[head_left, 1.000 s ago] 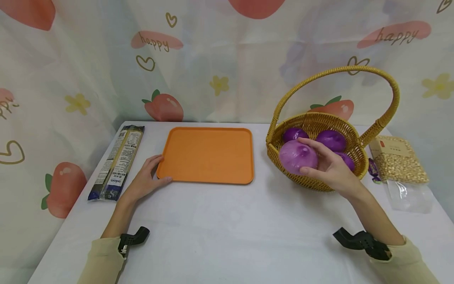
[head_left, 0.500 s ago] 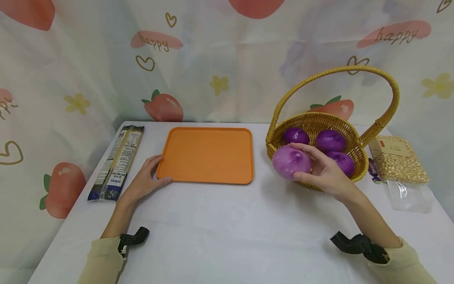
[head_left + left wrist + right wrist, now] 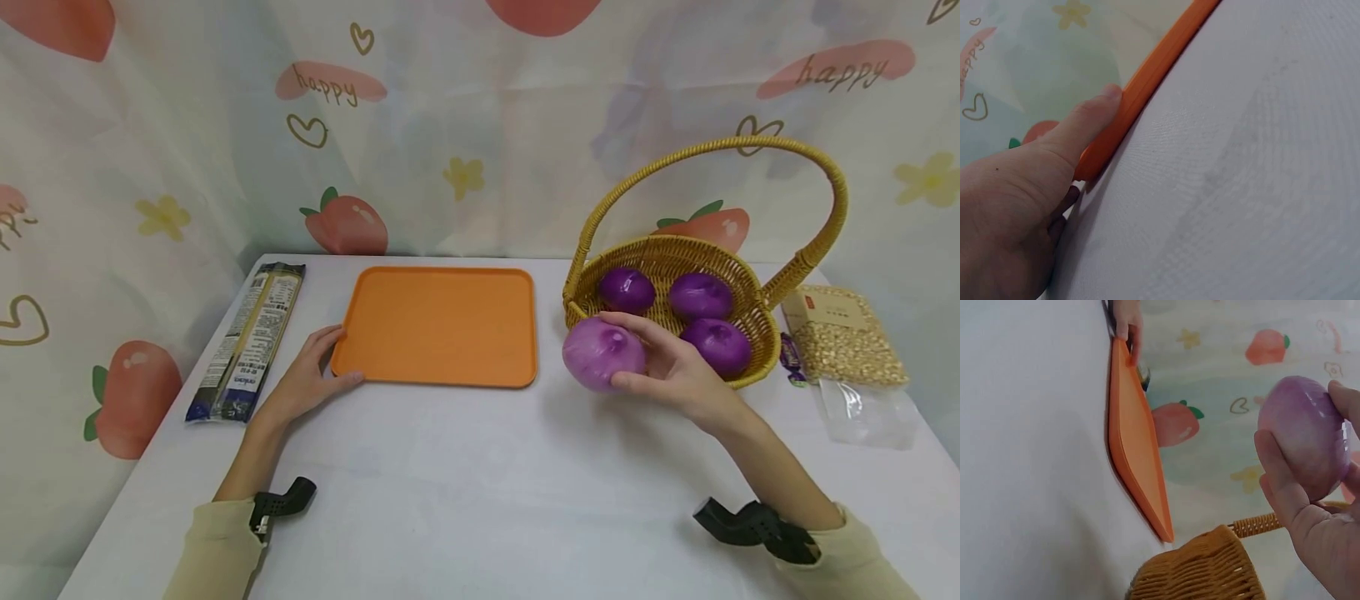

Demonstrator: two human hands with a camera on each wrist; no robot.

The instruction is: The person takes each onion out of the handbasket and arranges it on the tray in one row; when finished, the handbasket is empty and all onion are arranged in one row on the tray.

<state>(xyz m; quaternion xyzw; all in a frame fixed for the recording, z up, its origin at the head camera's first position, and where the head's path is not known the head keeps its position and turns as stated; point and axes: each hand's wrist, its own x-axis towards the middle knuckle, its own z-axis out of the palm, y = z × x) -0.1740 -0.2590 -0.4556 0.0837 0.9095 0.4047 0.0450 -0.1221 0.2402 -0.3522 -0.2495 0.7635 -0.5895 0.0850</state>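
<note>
My right hand grips a purple onion, thumb on the near side and fingers over the far side. The onion is held up by the front left rim of a yellow wicker basket. Inside the basket lie a dark purple onion at the left and more purple ones to the right. At the left, my left hand holds the near left corner of an orange tray, fingers at the left rim and thumb on the front rim. The left wrist view shows the thumb against the tray's edge.
A long printed packet lies left of the tray. Right of the basket are a bag of pale grains and a small purple wrapped candy. The basket handle arches high above it. A patterned curtain hangs behind the table.
My right hand has brought the onion left and toward me, from over the basket to its front left rim. More of the onions inside show. The left hand and tray stay put.
</note>
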